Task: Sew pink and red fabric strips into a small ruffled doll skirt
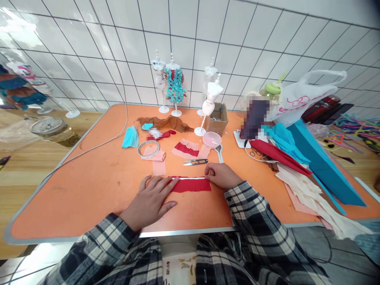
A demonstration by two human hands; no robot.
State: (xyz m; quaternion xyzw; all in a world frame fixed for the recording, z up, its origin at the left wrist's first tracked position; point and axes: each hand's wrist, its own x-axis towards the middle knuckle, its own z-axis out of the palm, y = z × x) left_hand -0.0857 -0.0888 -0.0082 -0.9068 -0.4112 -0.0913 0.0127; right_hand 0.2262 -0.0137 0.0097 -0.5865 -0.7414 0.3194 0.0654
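A red piece of fabric (191,185) lies flat on the orange table near its front edge, and a narrow white strip (192,178) runs along its upper edge. My left hand (152,198) rests flat, fingers spread, with the fingertips pressing on the left end of the strip and fabric. At the other end, the thumb and fingers of my right hand (222,175) are pinched together on the white strip. Just beyond the fabric lie small thread snips (196,162). A gathered pink and red fabric piece (186,149) is spread behind the snips.
A pink bowl (211,139), a spoon (219,153) and a clear ring-shaped roll (148,149) lie farther back. White mini dress forms (212,93) and a cardboard box (218,120) stand by the wall. Fabrics and a blue folder (323,170) crowd the right. A cable (97,144) crosses the left.
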